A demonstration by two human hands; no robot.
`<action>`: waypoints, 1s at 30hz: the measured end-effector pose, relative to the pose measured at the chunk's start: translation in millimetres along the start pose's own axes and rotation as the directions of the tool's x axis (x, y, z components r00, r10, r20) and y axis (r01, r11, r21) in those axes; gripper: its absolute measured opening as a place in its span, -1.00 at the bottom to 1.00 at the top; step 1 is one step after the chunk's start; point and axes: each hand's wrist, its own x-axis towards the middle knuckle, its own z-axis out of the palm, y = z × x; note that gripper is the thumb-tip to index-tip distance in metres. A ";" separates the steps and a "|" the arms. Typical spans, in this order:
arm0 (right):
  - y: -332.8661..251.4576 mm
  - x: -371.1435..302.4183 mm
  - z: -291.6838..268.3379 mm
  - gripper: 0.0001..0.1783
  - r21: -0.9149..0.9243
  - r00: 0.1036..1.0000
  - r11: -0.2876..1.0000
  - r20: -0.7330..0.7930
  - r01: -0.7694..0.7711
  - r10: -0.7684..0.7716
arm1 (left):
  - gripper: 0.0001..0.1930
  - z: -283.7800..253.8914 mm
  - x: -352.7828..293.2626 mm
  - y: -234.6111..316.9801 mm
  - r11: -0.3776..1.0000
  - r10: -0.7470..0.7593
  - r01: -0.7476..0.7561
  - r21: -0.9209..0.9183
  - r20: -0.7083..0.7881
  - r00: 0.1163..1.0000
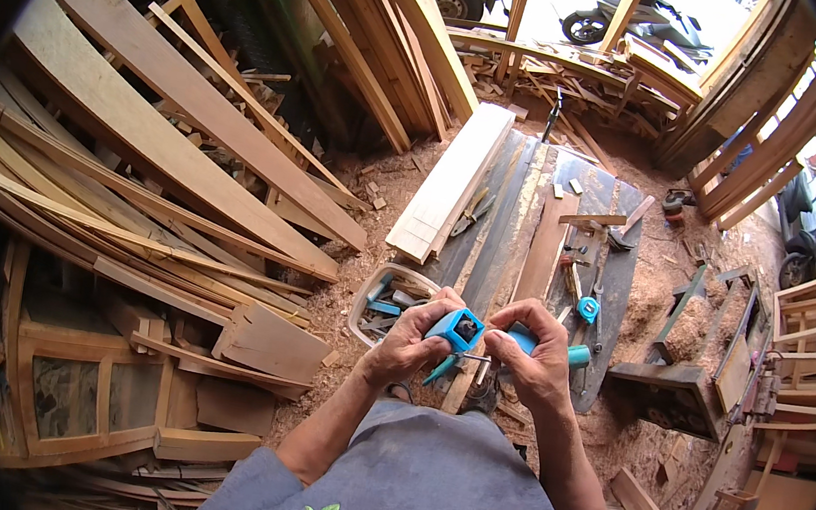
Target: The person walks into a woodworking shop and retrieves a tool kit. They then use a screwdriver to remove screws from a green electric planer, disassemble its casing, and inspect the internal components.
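Note:
Close in front of my body, my left hand (408,344) is closed around a blue square-ended tool part (461,330) with a dark hollow in its end. My right hand (537,358) grips a rounded blue piece (521,338) just beside it, partly hidden by the fingers. A thin metal rod (475,357) runs below the two hands; I cannot make out which part it belongs to. A teal cylinder (578,356) shows past my right hand. Under my left hand stands a pale tub (357,322) of tools.
On the low bench (608,358) lie a blue tape measure (588,309), a hammer (630,223), pliers (473,212) and a light board (457,180). Long planks (179,143) crowd the left. A wooden box (669,391) stands right, amid shavings (691,333).

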 end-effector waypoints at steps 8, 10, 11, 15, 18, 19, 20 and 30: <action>-22.7 0.0 9.9 -0.83 -0.463 0.989 0.879 -0.042 0.109 -0.144 | -0.48 -3.5 2.1 2.7 0.950 0.030 -0.026 0.311 -0.006 1.000; -22.6 2.6 8.0 -0.81 -0.483 0.997 0.875 -0.050 0.029 -0.061 | -0.47 -2.2 1.3 3.2 0.919 0.021 -0.014 0.393 -0.013 1.000; -22.3 4.1 6.7 -0.79 -0.413 0.997 0.909 -0.068 -0.058 0.033 | -0.47 -1.6 0.8 3.3 0.896 0.025 -0.014 0.444 -0.018 1.000; -18.7 10.7 -0.4 -0.77 -0.212 0.960 0.937 -0.028 -0.277 0.277 | -0.48 -2.9 -0.3 1.1 0.858 0.016 0.001 0.514 -0.029 0.999; -8.2 11.3 -11.1 -0.81 -0.082 0.936 0.935 0.037 -0.345 0.349 | -0.48 -5.1 -1.3 -3.8 0.848 0.012 0.008 0.529 -0.035 0.999; -1.2 10.9 -17.5 -0.82 0.016 0.931 0.932 0.052 -0.362 0.361 | -0.48 -6.0 -1.6 -5.6 0.850 0.005 0.017 0.526 -0.041 0.999; 8.1 9.6 -26.5 -0.84 0.128 0.923 0.915 0.091 -0.384 0.374 | -0.48 -6.2 -3.3 -7.5 0.850 0.005 0.022 0.526 -0.050 0.999; 279.1 53.2 -171.4 -0.86 -0.093 0.653 0.698 -0.457 -0.710 0.604 | -0.48 -26.9 -38.7 -7.5 0.944 -0.059 0.139 0.301 -0.259 0.964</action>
